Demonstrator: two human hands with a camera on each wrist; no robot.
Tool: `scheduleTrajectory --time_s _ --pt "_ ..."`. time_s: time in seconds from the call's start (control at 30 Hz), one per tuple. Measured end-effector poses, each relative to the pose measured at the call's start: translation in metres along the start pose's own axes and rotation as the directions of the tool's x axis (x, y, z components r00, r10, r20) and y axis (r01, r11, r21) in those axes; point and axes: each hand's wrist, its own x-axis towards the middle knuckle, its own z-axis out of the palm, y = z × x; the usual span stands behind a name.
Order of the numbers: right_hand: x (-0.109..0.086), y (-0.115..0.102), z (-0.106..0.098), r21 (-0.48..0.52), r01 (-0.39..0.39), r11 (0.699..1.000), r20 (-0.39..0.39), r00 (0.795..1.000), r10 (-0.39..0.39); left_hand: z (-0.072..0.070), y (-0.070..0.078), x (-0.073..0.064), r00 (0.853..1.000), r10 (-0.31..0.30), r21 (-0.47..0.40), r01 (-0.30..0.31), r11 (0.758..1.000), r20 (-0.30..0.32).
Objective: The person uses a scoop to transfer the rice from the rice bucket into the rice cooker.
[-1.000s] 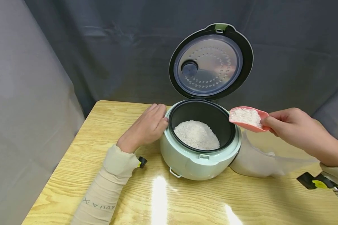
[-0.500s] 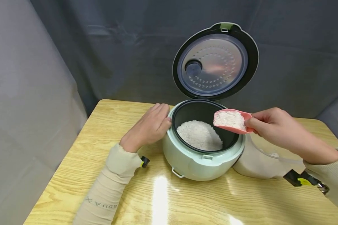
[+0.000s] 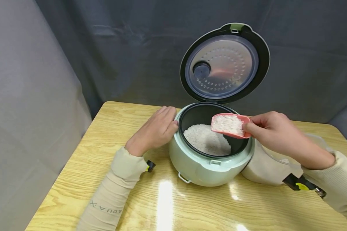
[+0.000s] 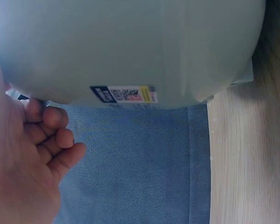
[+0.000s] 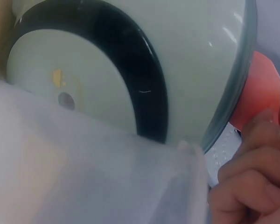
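Observation:
A pale green rice cooker stands on the table with its lid raised. White rice lies heaped in its dark inner pot. My right hand pinches a pink scoop between thumb and fingers. The scoop is loaded with rice and is level over the right part of the pot. At the cooker's left side, my left hand holds the rim, its thumb at the edge. The left wrist view shows the fingers curled beside the cooker wall.
A translucent container with rice stands against the cooker's right side, partly under my right forearm. The wooden table ends in front of a dark curtain. A grey cloth hangs at the left.
My right hand has carried the loaded scoop leftward, from beside the cooker to over the pot. The left hand keeps its place on the rim. The view has shifted slightly.

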Motion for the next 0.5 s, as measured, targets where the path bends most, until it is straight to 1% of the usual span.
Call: scheduleTrajectory --time_s 0.13,0.27,0.4,0.5 --pt "-0.001 -0.003 0.002 -0.010 0.038 0.999 -0.038 0.999 -0.038 0.001 0.000 0.001 1.000 0.012 0.009 -0.012 1.000 -0.013" --pt "-0.002 -0.006 0.005 -0.015 0.067 0.998 -0.043 0.997 -0.067 0.001 -0.001 0.001 0.999 0.026 0.019 -0.025 0.999 -0.030" --pt "-0.002 -0.007 0.009 -0.016 0.094 0.995 -0.052 0.994 -0.095 0.001 -0.001 0.000 0.999 0.023 0.018 -0.022 1.000 -0.029" --pt "-0.003 -0.008 0.012 -0.018 0.117 0.993 -0.081 0.990 -0.118 0.001 -0.001 0.000 0.999 0.024 0.015 -0.023 1.000 -0.028"
